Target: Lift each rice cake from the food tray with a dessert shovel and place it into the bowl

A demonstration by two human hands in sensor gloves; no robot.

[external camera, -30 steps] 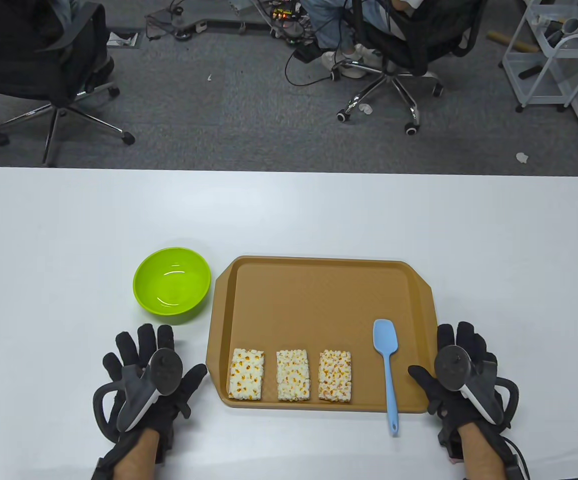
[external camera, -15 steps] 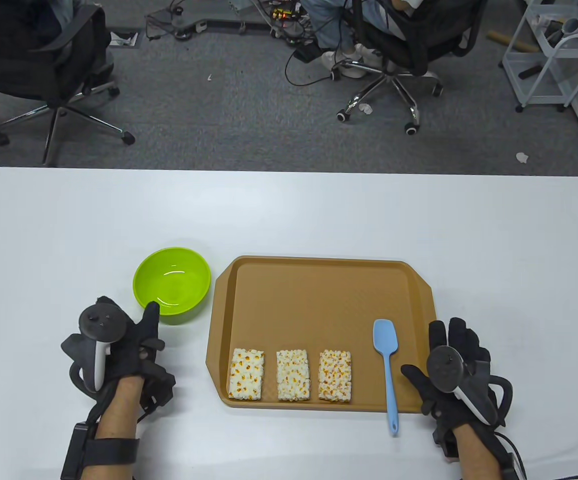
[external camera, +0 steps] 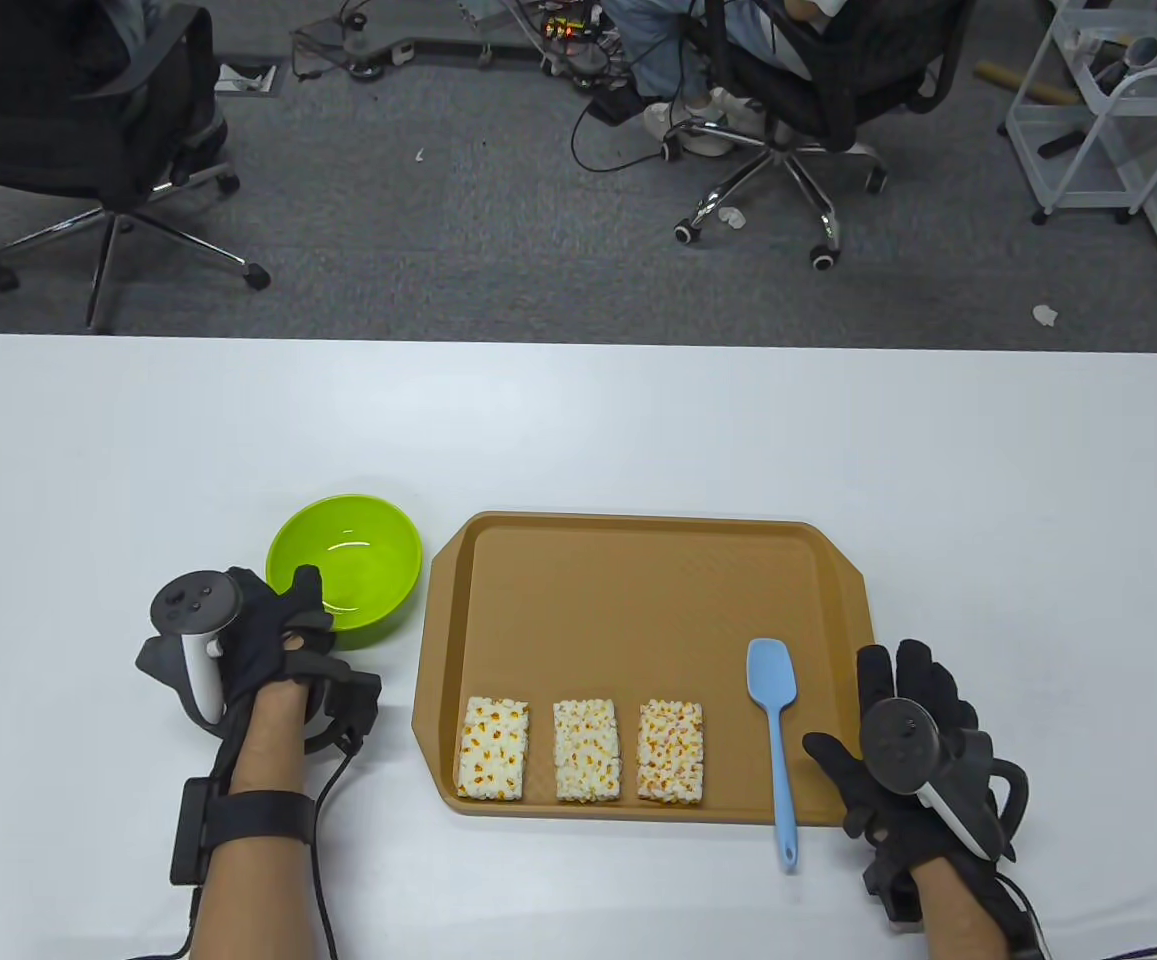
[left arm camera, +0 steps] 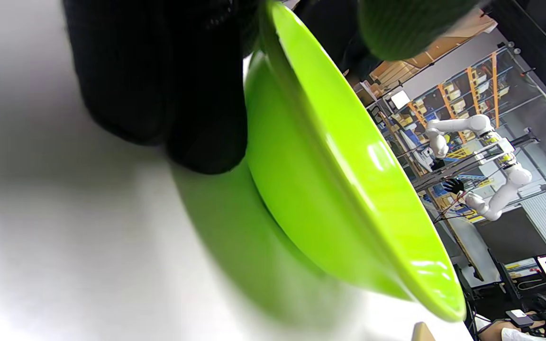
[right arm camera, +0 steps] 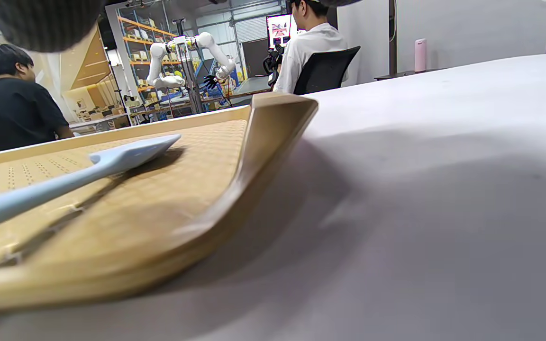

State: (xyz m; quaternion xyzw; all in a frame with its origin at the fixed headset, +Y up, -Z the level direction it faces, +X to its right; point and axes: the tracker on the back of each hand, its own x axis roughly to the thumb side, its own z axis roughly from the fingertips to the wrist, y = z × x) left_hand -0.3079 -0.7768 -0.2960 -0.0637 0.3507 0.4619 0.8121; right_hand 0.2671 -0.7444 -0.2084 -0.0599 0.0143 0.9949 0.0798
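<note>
Fingers of the left hand (external camera: 258, 630) have swung off the table and now curl round the near rim of the glossy lime-green plastic bowl (external camera: 358, 560), steadying it. Right hand (external camera: 913, 745) stays flat, fingers loosely spread. Beside its thumb lies the smooth pale-blue silicone shovel (external camera: 776, 720); beyond it, three knobbly puffed rice cakes (external camera: 585, 750) on the tan textured tray (external camera: 638, 590).
</note>
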